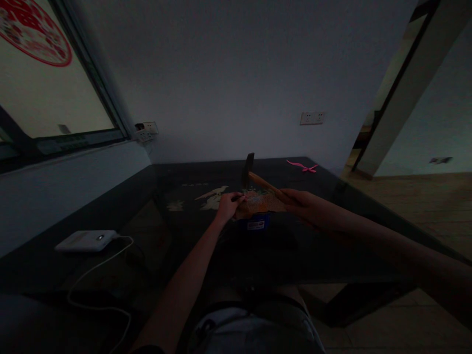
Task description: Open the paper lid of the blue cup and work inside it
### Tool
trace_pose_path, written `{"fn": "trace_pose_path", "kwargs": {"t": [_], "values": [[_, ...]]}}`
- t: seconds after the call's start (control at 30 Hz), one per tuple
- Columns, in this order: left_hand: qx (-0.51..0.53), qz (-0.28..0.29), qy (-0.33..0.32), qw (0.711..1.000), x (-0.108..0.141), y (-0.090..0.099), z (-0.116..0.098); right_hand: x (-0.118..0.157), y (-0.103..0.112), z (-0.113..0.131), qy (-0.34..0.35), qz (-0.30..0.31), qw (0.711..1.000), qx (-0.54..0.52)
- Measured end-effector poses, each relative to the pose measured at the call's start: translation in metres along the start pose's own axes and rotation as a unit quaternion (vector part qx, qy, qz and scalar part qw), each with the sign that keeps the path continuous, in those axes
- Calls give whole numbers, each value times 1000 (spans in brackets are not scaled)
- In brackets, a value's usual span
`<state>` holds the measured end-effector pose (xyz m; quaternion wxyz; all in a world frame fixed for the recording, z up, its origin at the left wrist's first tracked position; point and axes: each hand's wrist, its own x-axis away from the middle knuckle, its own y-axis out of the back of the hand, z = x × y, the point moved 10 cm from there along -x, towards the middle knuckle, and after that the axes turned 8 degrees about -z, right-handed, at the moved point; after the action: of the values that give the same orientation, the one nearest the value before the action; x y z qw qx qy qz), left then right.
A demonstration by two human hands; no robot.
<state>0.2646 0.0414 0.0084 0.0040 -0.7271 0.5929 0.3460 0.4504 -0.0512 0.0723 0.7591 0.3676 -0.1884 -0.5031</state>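
Note:
My right hand (300,202) is wrapped round the wooden handle of a hammer (263,183), whose dark head is raised above a brown, rough-looking board (258,202). Beneath the board's front edge shows a blue box (257,223) with a white label. At the board's left side my left hand (229,204) has its thumb and fingers pinched together; what they hold, if anything, is too small and dark to make out.
A white power bank (86,241) with a white cable lies at the left of the dark table (162,265). A pink ribbon (303,166) lies near the back right edge. The wall behind has sockets (312,118).

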Motion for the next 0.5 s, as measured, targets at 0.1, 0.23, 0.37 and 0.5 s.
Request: {"fn": "trace_pose_path", "kwargs": {"t": [0.1, 0.23, 0.37, 0.5], "values": [[-5, 4, 2, 1000, 1, 0, 0, -3, -1, 3, 29, -9, 999, 43], [-7, 7, 4, 1000, 0, 1, 1, 0, -2, 4, 6, 13, 999, 49], [-3, 9, 5, 1000, 0, -1, 2, 3, 2, 8, -2, 15, 1000, 24], [-7, 8, 16, 1000, 0, -2, 4, -1, 0, 10, 32, -8, 998, 60]]}}
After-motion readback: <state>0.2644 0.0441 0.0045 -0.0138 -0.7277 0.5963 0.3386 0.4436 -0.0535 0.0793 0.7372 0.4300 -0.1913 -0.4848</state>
